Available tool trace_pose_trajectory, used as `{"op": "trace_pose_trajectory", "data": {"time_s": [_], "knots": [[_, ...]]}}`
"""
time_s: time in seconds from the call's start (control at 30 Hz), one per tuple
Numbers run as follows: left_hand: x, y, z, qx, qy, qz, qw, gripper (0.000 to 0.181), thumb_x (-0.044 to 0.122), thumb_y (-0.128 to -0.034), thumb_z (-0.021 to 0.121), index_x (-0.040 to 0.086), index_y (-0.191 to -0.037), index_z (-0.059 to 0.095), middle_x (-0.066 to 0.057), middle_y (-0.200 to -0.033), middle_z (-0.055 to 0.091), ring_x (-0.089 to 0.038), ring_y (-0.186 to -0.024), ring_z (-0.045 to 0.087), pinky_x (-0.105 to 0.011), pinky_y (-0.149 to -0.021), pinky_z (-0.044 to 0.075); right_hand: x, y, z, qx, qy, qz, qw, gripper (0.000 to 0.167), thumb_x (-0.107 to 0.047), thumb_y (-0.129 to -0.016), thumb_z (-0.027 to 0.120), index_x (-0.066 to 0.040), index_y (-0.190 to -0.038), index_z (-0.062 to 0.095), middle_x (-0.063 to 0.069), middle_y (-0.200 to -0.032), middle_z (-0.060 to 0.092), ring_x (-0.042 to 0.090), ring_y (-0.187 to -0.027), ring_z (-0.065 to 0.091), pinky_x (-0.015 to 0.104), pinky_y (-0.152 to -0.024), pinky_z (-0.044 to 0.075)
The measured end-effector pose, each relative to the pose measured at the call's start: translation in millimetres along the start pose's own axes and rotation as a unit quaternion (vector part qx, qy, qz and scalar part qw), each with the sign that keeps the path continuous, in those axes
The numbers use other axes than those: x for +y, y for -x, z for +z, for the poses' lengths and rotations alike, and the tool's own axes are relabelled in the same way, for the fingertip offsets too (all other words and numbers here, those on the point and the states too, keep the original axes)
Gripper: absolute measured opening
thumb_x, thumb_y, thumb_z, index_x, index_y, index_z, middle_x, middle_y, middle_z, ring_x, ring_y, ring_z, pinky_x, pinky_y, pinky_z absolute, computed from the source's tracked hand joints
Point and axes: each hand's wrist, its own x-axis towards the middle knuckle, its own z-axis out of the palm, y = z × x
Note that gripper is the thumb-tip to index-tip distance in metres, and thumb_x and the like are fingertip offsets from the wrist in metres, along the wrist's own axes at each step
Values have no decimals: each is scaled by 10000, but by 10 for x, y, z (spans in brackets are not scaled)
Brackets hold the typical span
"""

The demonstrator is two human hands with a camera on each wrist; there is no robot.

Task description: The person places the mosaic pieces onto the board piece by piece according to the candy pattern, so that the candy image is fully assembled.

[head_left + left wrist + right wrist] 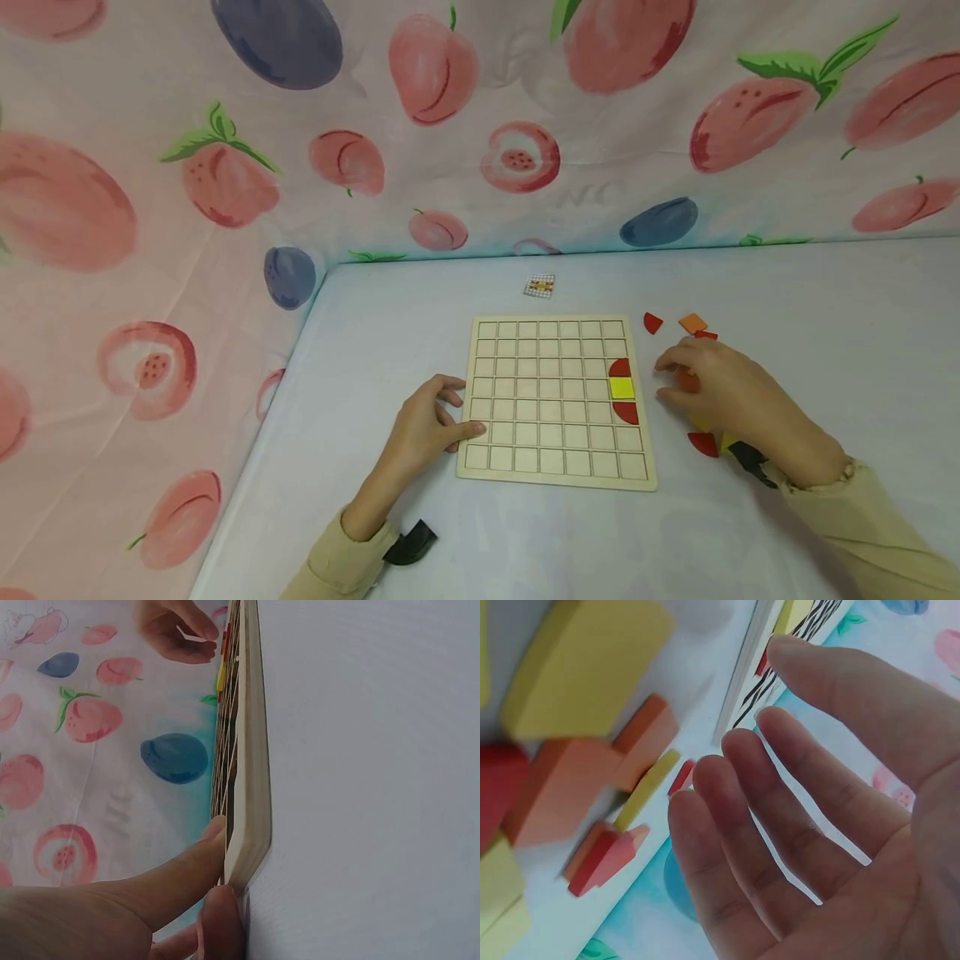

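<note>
A square wooden grid board [557, 433] lies flat on the table. In its right column sit a yellow square tile [622, 388] and two red quarter-round tiles, one red tile [620, 367] beyond the yellow and another red tile [626, 412] on the near side. My left hand [427, 425] holds the board's left edge, thumb on top and other fingers against the side. Over a scatter of loose tiles right of the board hovers my right hand [723, 392]. Its fingers [754, 810] are gently bent with nothing between them. That hand partly hides the pile.
Beyond the board lies a small printed pattern card [540, 286]. A loose red tile [653, 322] and an orange tile [693, 323] lie near the board's far right corner. Fruit-printed cloth [517, 158] hangs at the back and left of the white table [360, 333].
</note>
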Motion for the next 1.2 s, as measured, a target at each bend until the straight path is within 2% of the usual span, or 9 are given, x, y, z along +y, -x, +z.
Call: {"op": "trace_pose_trajectory", "data": {"time_s": [0.1,0.23,0.5,0.7,0.93,1.2], "knots": [[11,9,1,-7,11,-24,10000,609,149,-766,869,84,-1292,568,-53,-1057,602,-136,-539,605,-300,-543,512,54,8,-12,83,33,-73,9999,316,-168,-783,840,-46,-1051,725,123,-1038,683,278,-923,570,487,-804,532],[14,10,5,1,36,-56,10000,606,144,-763,870,83,-1287,572,-56,-1052,602,-135,-538,600,-300,-537,509,124,13,-25,125,69,-127,9998,321,-172,-782,840,-34,-1047,722,118,-1027,679,247,-869,545,407,-742,521],[17,10,5,-12,31,-80,10000,609,152,-766,869,94,-1293,571,-47,-1054,604,-142,-538,607,-292,-540,509,189,-2,-24,-135,-10,177,9998,301,-169,-792,834,-17,-1025,721,78,-924,641,214,-800,531,323,-668,506],[26,12,2,-13,49,-81,10000,614,155,-767,869,99,-1299,568,-39,-1055,604,-146,-536,608,-305,-543,510,246,1,-19,-179,-146,207,9995,317,-171,-788,842,18,-1004,707,110,-954,599,205,-784,587,330,-664,546],[21,11,-2,-13,53,-65,10000,614,154,-767,868,94,-1298,566,-42,-1056,602,-144,-532,607,-308,-548,514,250,-8,2,-31,-75,62,9999,284,-133,-774,850,14,-972,709,106,-928,562,186,-746,537,299,-633,505],[14,11,-5,-26,67,-62,10000,611,157,-769,868,98,-1298,567,-40,-1058,601,-147,-532,609,-310,-559,514,245,9,0,153,-80,-9,9999,178,-102,-815,808,-8,-935,717,84,-891,570,180,-735,546,264,-595,511]]}}
